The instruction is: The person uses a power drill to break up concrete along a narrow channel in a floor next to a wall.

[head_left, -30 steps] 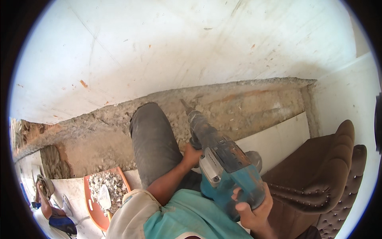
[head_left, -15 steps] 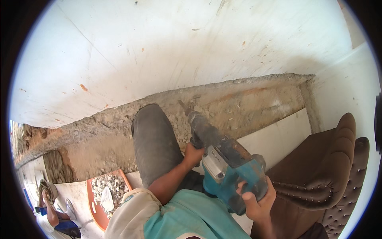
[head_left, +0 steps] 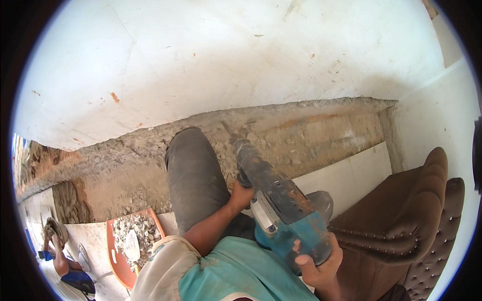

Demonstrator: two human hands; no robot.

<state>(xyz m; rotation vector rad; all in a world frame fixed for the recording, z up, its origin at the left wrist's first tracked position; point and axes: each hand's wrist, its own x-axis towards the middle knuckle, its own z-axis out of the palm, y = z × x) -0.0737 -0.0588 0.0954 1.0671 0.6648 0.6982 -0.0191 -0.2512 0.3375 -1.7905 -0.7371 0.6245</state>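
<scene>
A teal and black demolition hammer [head_left: 283, 208] slants across my lap. Its chisel bit [head_left: 229, 129] points at the rough, broken strip of ground [head_left: 306, 138] along the base of the white wall [head_left: 226, 60]. My left hand [head_left: 241, 194] is wrapped round the side handle near the front of the tool. At the back end, my right hand [head_left: 321, 266] grips the rear handle, fingers partly hidden behind the housing. Dust and loose crumbs lie around the bit; whether its tip touches the ground or the wall edge is unclear.
My bent knee [head_left: 193, 160] stands left of the hammer. An orange tub [head_left: 113, 253] of rubble [head_left: 145, 228] sits at lower left, a pale flat piece on top. Beyond it crouches another person [head_left: 55, 268]. A brown tufted sofa [head_left: 386, 215] and white floor tiles [head_left: 351, 170] are at right.
The hammer's rear end and my right hand have shifted slightly left and down. Both hands keep their hold. The view has tilted a little.
</scene>
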